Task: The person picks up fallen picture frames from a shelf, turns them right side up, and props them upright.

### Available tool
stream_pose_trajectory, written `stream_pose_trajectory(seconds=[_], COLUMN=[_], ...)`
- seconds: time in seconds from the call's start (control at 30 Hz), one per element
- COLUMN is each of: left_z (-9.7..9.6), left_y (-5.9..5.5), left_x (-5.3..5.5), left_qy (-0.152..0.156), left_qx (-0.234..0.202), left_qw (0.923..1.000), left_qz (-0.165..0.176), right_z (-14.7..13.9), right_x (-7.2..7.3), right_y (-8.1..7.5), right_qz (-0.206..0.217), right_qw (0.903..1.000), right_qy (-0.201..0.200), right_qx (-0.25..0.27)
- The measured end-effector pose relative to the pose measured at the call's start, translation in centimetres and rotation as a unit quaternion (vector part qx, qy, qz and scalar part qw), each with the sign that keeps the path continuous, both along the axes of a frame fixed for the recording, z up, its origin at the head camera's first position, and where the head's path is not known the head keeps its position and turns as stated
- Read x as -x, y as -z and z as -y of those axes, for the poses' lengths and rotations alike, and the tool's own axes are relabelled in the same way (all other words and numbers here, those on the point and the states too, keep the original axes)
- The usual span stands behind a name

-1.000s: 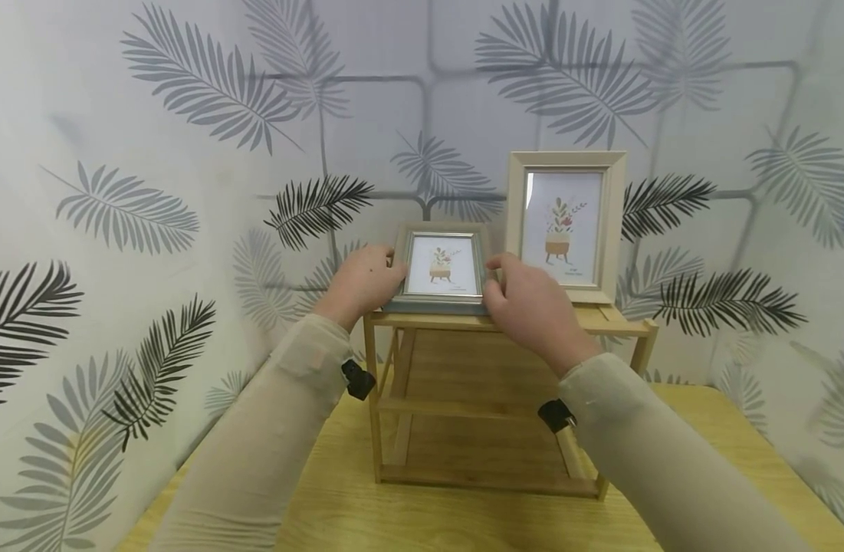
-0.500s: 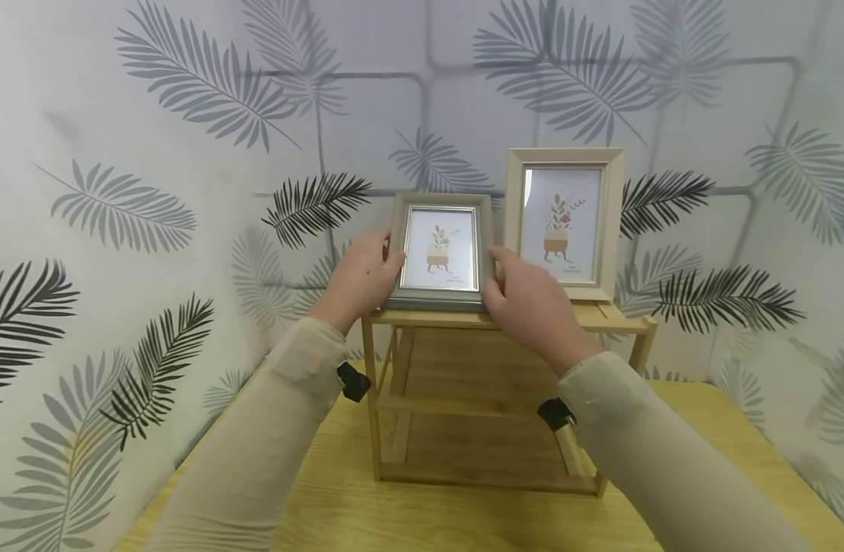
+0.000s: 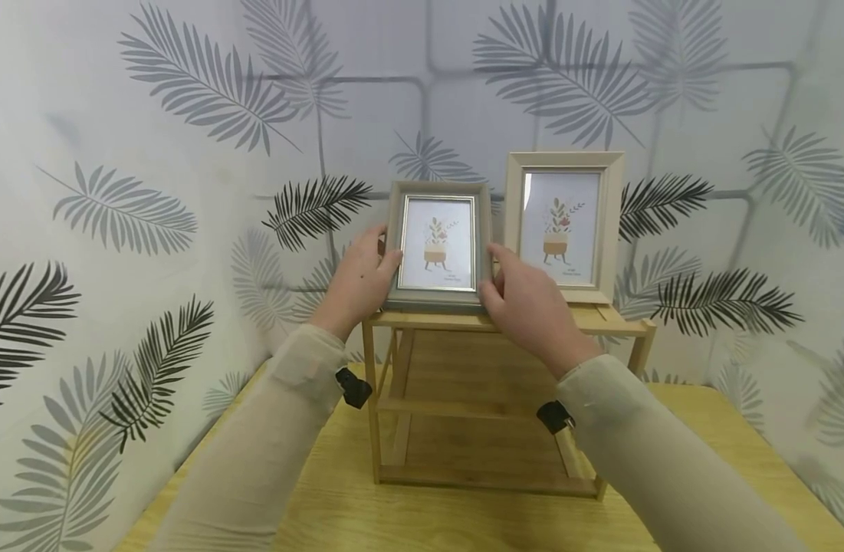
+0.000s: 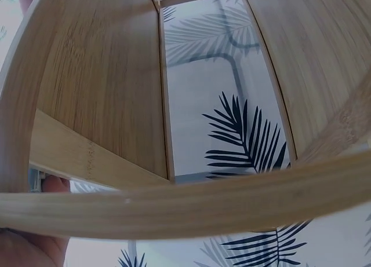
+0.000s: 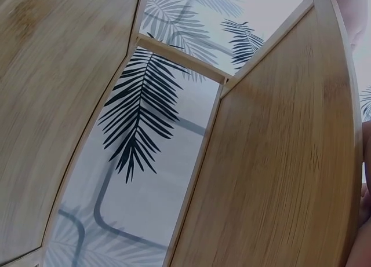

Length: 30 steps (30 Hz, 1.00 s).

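Note:
A grey-green picture frame point(image 3: 438, 298) with a potted-plant print stands leaning back slightly on the top of a wooden shelf rack point(image 3: 456, 320). My left hand point(image 3: 358, 284) grips its left edge, thumb in front and fingers partly hidden behind. On the opposite edge, my right hand point(image 3: 532, 303) pinches it between thumb and forefinger. Just to the right, a larger cream picture frame point(image 3: 611, 230) stands upright on the same rack. In the left wrist view only bits of the left hand point(image 4: 35, 249) show past the rack; a sliver of the right hand point(image 5: 362, 220) shows in the right wrist view.
The two-tier rack stands on a yellow wood-grain table point(image 3: 477, 529). Close behind it hangs a pale leaf-patterned backdrop point(image 3: 422, 100). The rack's boards fill much of both wrist views.
The grey-green frame has tilted up from lying back to nearly upright, its top edge rising. Both hands keep hold of its sides and have barely shifted. The cream frame stays put.

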<state>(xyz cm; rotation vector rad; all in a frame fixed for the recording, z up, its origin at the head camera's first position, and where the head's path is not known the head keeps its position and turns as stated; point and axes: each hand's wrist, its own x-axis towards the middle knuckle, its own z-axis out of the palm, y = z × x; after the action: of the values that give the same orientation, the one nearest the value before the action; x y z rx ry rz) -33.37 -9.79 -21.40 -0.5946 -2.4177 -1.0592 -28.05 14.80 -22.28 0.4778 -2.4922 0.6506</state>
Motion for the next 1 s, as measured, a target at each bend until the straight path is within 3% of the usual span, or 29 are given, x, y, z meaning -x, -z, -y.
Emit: stream_pose_trajectory(seconds=[0.33, 0.73, 1.0], left_z=[0.24, 0.55, 0.63], left_y=[0.56, 0.70, 0.76], left_x=[0.19, -0.12, -0.01], left_qy=[0.044, 0.074, 0.080], left_qx=[-0.080, -0.125, -0.131], left_qw=[0.9955, 0.9891, 0.9875], left_qz=[-0.026, -0.025, -0.037], right_z=[0.37, 0.54, 0.45], right_x=[-0.13, -0.32, -0.28], right_y=[-0.59, -0.71, -0.74], right_qz=[0.001, 0.020, 0.020], right_qw=[0.9999, 0.9993, 0.9987], right_qy=[0.008, 0.015, 0.015], right_qx=[0.009, 0.028, 0.044])
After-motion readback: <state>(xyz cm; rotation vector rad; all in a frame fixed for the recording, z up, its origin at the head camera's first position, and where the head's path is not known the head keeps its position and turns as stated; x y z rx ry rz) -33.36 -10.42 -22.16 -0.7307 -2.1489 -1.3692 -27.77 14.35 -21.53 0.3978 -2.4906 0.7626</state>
